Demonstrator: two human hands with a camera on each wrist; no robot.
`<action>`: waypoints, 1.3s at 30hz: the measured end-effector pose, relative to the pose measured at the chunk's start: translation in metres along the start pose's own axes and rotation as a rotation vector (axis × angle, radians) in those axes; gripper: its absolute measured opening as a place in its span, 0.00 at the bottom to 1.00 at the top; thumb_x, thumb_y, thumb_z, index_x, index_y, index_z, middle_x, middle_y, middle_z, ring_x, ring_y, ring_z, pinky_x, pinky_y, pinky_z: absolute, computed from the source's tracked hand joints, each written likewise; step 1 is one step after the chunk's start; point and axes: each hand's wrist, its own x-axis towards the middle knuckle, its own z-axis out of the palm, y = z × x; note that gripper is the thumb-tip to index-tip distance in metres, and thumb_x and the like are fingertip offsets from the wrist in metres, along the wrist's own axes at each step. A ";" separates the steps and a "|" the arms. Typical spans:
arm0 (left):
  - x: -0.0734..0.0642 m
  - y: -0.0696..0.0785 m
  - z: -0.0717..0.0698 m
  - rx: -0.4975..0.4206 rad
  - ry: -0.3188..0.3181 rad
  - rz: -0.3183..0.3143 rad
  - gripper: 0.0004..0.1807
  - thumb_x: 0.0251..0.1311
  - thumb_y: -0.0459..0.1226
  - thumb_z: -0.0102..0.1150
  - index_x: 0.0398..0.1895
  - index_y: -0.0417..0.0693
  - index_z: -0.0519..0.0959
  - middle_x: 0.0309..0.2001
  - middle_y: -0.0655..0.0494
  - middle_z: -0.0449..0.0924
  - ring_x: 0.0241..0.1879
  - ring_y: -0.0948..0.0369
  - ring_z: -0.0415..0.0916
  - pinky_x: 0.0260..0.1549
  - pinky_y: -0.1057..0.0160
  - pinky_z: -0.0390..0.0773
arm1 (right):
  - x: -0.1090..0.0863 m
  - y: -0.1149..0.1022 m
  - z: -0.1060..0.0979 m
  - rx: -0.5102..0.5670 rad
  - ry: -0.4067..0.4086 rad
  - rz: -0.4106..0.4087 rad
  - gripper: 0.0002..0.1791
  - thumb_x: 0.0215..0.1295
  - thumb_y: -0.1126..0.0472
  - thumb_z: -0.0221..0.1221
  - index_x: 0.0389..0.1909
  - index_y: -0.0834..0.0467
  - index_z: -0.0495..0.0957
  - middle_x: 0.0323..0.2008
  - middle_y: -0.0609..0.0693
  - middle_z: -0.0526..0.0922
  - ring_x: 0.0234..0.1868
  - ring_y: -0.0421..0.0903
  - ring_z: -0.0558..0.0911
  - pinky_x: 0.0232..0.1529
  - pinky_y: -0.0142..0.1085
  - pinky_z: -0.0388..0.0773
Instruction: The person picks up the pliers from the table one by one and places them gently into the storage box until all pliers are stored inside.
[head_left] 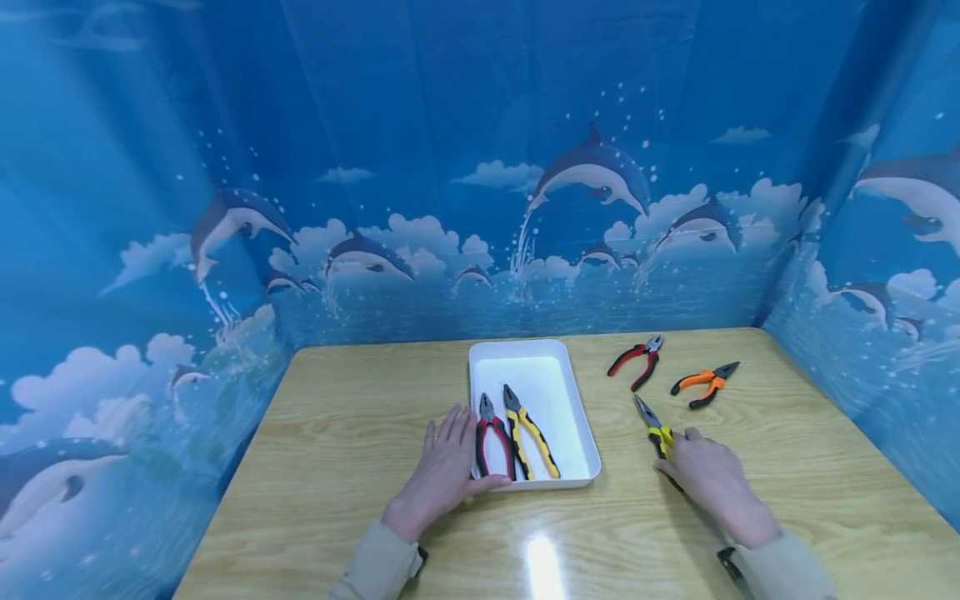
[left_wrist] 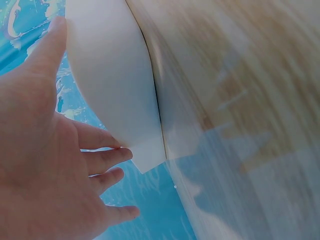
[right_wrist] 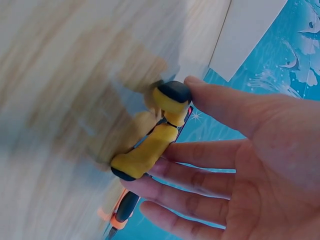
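My left hand (head_left: 446, 467) rests at the left front corner of a white tray (head_left: 525, 367), with fingers extended along its side and the thumb by the front rim. Inside the tray lie red-and-black pliers (head_left: 487, 408) and yellow-and-black pliers (head_left: 512, 400), side by side. To the tray's right, my right hand (head_left: 705, 475) grips yellow-and-black long-nose pliers (head_left: 647, 414) by the handles, jaws pointing away from me. The right wrist view shows the thumb against one handle end (right_wrist: 174, 95) and fingers against the other handle; the jaws are hidden there.
Beyond my right hand, red-and-black pliers (head_left: 651, 352) and orange-and-black pliers (head_left: 712, 383) lie on the wooden table (head_left: 360, 400). A blue dolphin-print curtain (head_left: 450, 125) rises behind the table and along its sides.
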 end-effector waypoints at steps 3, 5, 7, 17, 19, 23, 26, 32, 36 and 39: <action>0.000 0.000 0.000 0.001 0.009 0.010 0.61 0.57 0.70 0.58 0.77 0.32 0.55 0.78 0.34 0.52 0.78 0.40 0.45 0.73 0.31 0.48 | 0.003 -0.003 -0.001 -0.001 -0.017 0.011 0.33 0.64 0.48 0.68 0.51 0.76 0.77 0.32 0.59 0.77 0.24 0.47 0.74 0.22 0.38 0.76; 0.000 0.000 0.000 0.003 0.011 0.013 0.61 0.57 0.70 0.58 0.77 0.32 0.55 0.78 0.34 0.52 0.78 0.40 0.45 0.73 0.31 0.48 | 0.004 -0.005 -0.001 -0.005 -0.027 0.020 0.34 0.64 0.48 0.68 0.53 0.76 0.76 0.32 0.59 0.77 0.24 0.47 0.74 0.22 0.38 0.76; 0.000 0.000 0.000 0.007 0.012 0.015 0.61 0.57 0.70 0.58 0.77 0.32 0.55 0.78 0.34 0.51 0.78 0.40 0.45 0.73 0.31 0.48 | 0.005 -0.007 -0.001 -0.011 -0.028 0.018 0.34 0.64 0.48 0.68 0.53 0.76 0.77 0.32 0.59 0.77 0.24 0.47 0.74 0.22 0.38 0.76; -0.001 0.000 0.001 0.017 0.017 0.020 0.61 0.57 0.70 0.58 0.77 0.31 0.55 0.77 0.34 0.52 0.78 0.39 0.45 0.72 0.31 0.48 | 0.010 -0.018 0.001 -0.012 0.021 -0.021 0.30 0.63 0.49 0.69 0.48 0.74 0.78 0.31 0.59 0.77 0.24 0.47 0.74 0.22 0.39 0.77; -0.001 0.000 0.001 0.022 0.019 0.023 0.61 0.57 0.70 0.58 0.77 0.31 0.55 0.77 0.33 0.51 0.78 0.39 0.45 0.72 0.31 0.49 | 0.012 -0.019 0.002 -0.023 0.028 -0.025 0.29 0.63 0.49 0.69 0.46 0.74 0.79 0.30 0.58 0.77 0.24 0.47 0.74 0.21 0.39 0.77; -0.001 -0.001 0.001 0.027 0.022 0.025 0.61 0.57 0.70 0.58 0.77 0.31 0.56 0.77 0.33 0.51 0.78 0.39 0.46 0.72 0.31 0.49 | 0.015 -0.022 0.005 -0.041 0.047 -0.034 0.30 0.63 0.48 0.69 0.46 0.75 0.79 0.28 0.57 0.75 0.22 0.47 0.73 0.20 0.39 0.75; -0.001 0.000 0.001 0.026 0.023 0.023 0.61 0.56 0.70 0.58 0.77 0.32 0.56 0.77 0.33 0.51 0.78 0.39 0.46 0.72 0.31 0.49 | 0.016 -0.023 0.005 -0.036 0.084 -0.057 0.30 0.63 0.48 0.69 0.45 0.75 0.80 0.27 0.57 0.75 0.21 0.47 0.72 0.19 0.39 0.75; -0.001 0.000 0.000 0.016 0.011 0.018 0.61 0.57 0.70 0.58 0.77 0.32 0.55 0.78 0.33 0.51 0.78 0.39 0.46 0.72 0.31 0.48 | 0.019 -0.026 0.007 -0.024 0.108 -0.066 0.30 0.63 0.48 0.69 0.44 0.75 0.80 0.28 0.57 0.76 0.23 0.47 0.74 0.19 0.39 0.76; -0.001 0.001 -0.001 -0.001 -0.006 0.001 0.61 0.57 0.69 0.59 0.78 0.33 0.55 0.78 0.35 0.52 0.78 0.40 0.45 0.73 0.31 0.46 | 0.021 -0.027 0.006 -0.016 0.076 -0.049 0.30 0.63 0.48 0.69 0.45 0.75 0.79 0.29 0.58 0.75 0.23 0.48 0.73 0.20 0.39 0.75; -0.001 0.001 -0.001 0.002 -0.005 0.005 0.61 0.57 0.69 0.59 0.77 0.32 0.55 0.78 0.34 0.51 0.78 0.40 0.45 0.73 0.31 0.47 | 0.021 -0.028 0.006 -0.013 0.036 -0.030 0.32 0.63 0.49 0.69 0.48 0.76 0.78 0.30 0.58 0.75 0.24 0.47 0.73 0.20 0.38 0.75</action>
